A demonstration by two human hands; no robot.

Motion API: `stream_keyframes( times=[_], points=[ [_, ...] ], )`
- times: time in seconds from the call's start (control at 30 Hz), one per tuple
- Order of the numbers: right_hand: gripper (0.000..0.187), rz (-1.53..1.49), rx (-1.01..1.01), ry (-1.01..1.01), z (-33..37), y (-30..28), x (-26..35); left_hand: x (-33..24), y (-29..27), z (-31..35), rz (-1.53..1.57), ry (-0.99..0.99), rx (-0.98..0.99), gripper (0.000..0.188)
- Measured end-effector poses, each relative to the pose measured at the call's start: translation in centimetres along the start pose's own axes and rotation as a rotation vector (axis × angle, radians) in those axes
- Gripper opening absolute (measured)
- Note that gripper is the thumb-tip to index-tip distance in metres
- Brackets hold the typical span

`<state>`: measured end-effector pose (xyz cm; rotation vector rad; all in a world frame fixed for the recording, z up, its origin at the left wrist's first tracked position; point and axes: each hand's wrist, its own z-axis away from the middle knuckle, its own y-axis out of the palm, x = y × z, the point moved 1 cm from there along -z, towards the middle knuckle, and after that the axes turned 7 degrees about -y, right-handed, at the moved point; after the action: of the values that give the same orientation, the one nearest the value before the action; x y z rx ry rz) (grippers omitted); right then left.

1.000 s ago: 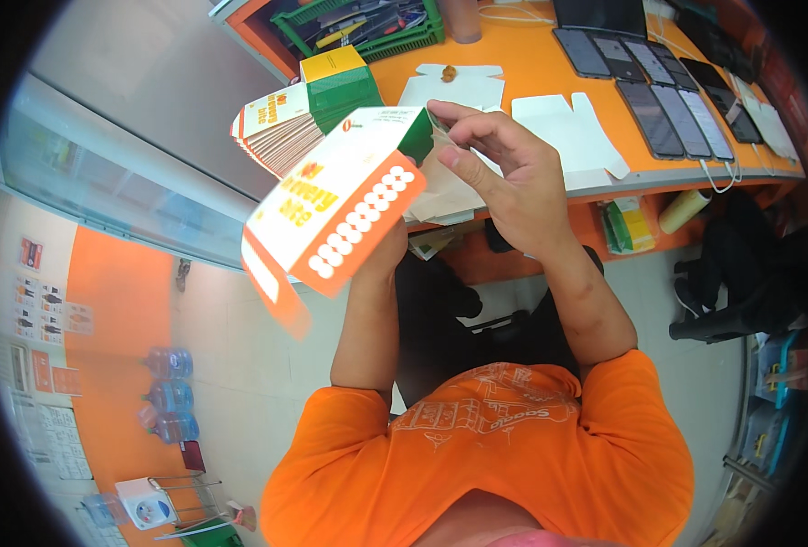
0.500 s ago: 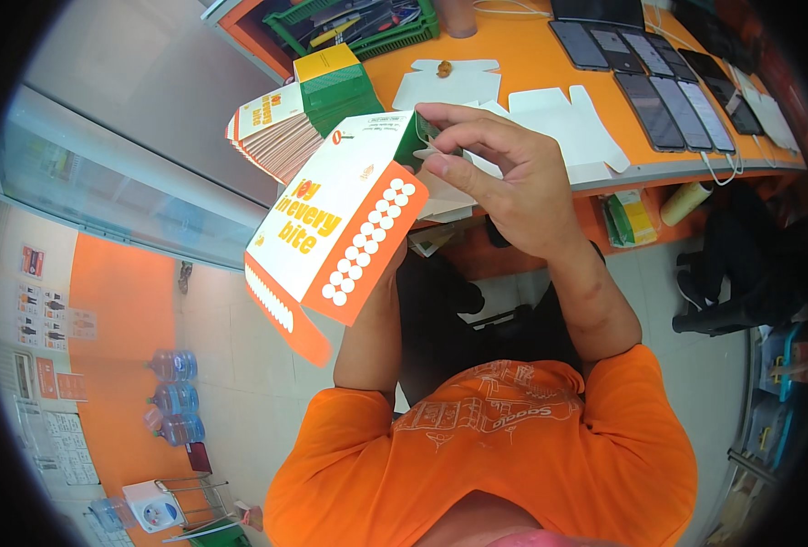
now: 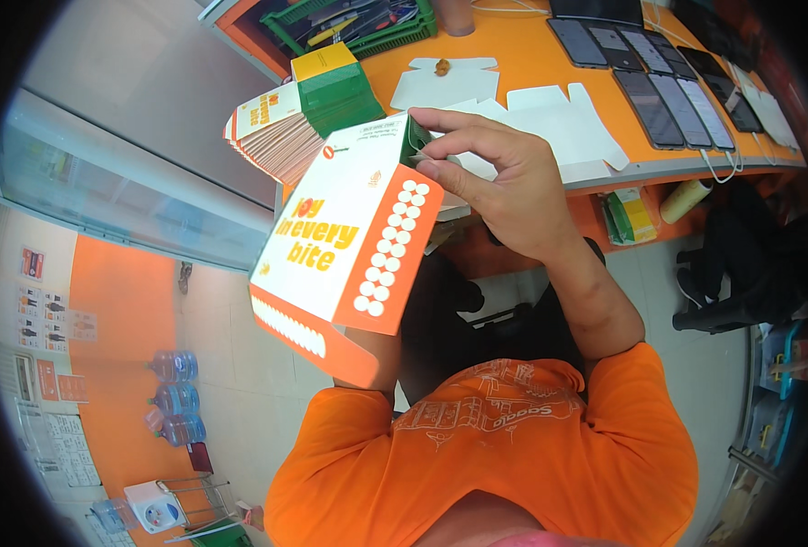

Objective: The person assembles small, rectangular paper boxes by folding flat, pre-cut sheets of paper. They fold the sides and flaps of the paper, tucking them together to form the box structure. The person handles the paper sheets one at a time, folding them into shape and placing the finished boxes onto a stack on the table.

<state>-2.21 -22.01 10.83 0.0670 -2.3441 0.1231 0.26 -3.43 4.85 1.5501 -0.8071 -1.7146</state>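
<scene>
A folded cardboard food box [image 3: 308, 196], white on top with orange sides, is tilted in front of me. Its orange end flap [image 3: 354, 357] hangs out at the near end. My right hand [image 3: 509, 178] has thumb and fingers pinched on the green tab at the box's far right corner. Behind the box, my left hand is hidden; only the left forearm [image 3: 376, 351] shows, reaching under it. Just beyond the box lies a fanned stack of flat cartons [image 3: 281, 137] beside a green-and-yellow carton bundle [image 3: 340, 98].
The orange table [image 3: 504, 46] holds unfolded white cartons [image 3: 563, 128], a small brown lump [image 3: 442, 67], a green crate [image 3: 395, 43] of tools and several phones [image 3: 650, 109] with cables. A yellow roll [image 3: 686, 202] sits under the table edge. Water bottles [image 3: 176, 398] stand at left.
The box has turned, its near end swinging right and toward me, so its printed top faces me more squarely. My right hand has shifted slightly left, still pinching the corner tab.
</scene>
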Motion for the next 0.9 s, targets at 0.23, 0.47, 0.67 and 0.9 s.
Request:
stream_keyframes(
  times=[0.23, 0.47, 0.67, 0.9],
  points=[
    [0.025, -0.13, -0.049, 0.007, 1.1, 0.9, -0.9, -0.1, -1.9, 1.2, -0.079, -0.098, 0.032, 0.026],
    [0.039, -0.096, 0.129, -0.118, 2.4, 0.9, -2.0, 0.5, -3.1, 0.2, -0.668, 0.067, 0.174, 0.025],
    [0.063, 0.278, 0.008, -0.258, 1.3, 1.5, -1.1, 0.9, 3.0, 1.3, -1.52, 0.854, 0.21, 0.018],
    [0.039, 0.506, -0.162, -0.435, -0.2, 1.7, -2.2, -0.4, 4.5, 1.9, -1.565, 0.63, 0.424, 0.021]
  ],
)
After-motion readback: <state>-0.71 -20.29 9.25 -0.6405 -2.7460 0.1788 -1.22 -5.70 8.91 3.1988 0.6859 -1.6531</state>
